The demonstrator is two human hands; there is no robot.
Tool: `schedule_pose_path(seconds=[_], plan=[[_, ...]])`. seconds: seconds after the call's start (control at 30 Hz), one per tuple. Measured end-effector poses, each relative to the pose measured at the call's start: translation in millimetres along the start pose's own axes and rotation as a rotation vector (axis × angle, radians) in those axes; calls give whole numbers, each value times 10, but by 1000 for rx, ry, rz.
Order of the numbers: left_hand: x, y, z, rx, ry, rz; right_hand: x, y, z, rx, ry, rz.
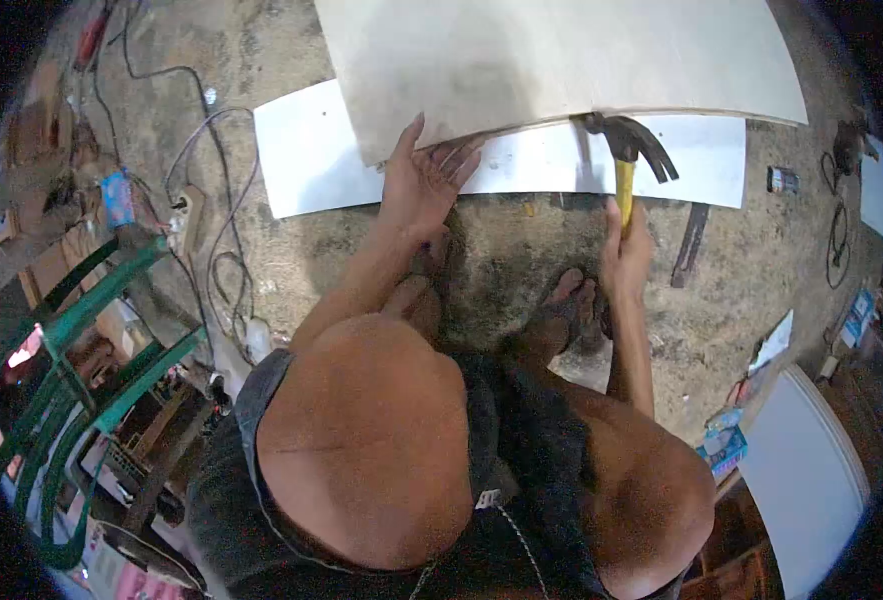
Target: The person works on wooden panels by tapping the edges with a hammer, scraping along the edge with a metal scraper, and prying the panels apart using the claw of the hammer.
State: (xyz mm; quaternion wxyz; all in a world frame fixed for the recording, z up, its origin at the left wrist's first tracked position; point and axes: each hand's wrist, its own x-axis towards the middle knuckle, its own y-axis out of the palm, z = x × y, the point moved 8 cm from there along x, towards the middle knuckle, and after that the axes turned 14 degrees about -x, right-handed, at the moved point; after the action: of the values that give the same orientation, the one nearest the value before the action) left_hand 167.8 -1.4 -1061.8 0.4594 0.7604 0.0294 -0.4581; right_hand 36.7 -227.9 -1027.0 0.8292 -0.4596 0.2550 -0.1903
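Note:
My right hand (626,255) is wrapped around the yellow handle of a claw hammer (623,185). The hammer's dark head points up and overlaps the near edge of a large pale board (581,60); whether it touches the board I cannot tell. My left hand (426,185) is at the board's near left corner, palm turned up, with thumb and fingers spread. Its fingertips are by the edge; contact there is unclear. Partly under the board, a white sheet (311,150) lies on the floor.
A dark flat strip (690,245) lies right of the hammer. Loose cables (226,250) run along the left floor near a green metal frame (111,330). A white panel (801,480) and a blue box (726,450) stand at lower right. My feet are below the sheet.

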Motion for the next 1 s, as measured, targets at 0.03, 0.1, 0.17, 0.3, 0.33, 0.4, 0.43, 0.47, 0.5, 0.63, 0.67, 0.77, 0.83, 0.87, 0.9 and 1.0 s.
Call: schedule_pose_path(seconds=[0.03, 0.1, 0.17, 0.3, 0.33, 0.4, 0.43, 0.47, 0.5, 0.63, 0.67, 0.77, 0.83, 0.87, 0.9, 1.0], plan=[[-6, -44, -58, 9, 16, 1, -17, 1, -1, 16, -9, 0], [-100, -279, -196, -126, 104, -191, -82, -17, -22, 44, 53, -23], [-213, -420, -405, -62, 196, -249, -161, -4, -15, 76, 48, 26], [-291, -477, -894, 98, 380, -112, -317, 32, -68, 205, 64, 21], [-266, -418, -973, 330, 377, -110, -339, 72, -119, 240, 74, 20], [-220, -332, -1119, 662, 374, -221, -378, 206, -333, 259, 70, 50], [-176, -273, -1189, 671, 377, -222, -393, 207, -309, 268, 72, 50], [-154, -173, -1275, 774, 425, -175, -416, 187, -272, 237, 66, 62], [-168, -71, -1327, 872, 474, -129, -433, 151, -220, 203, 56, 76], [-191, 45, -1388, 786, 481, -85, -481, 103, 117, 209, -68, 118], [-202, 58, -1381, 794, 466, -74, -474, 241, 122, 193, -27, 208], [-160, 45, -1409, 772, 478, -53, -376, 419, 393, 158, -120, 306], [-204, 53, -1440, 772, 470, -93, -292, 489, 648, 112, -301, 284], [-211, 65, -1431, 806, 446, -79, -266, 502, 756, 59, -447, 191], [-218, 71, -1417, 834, 422, -66, -222, 524, 823, 42, -476, 204], [-253, 64, -1447, 841, 502, 9, -198, 589, 907, -67, -453, 321]])
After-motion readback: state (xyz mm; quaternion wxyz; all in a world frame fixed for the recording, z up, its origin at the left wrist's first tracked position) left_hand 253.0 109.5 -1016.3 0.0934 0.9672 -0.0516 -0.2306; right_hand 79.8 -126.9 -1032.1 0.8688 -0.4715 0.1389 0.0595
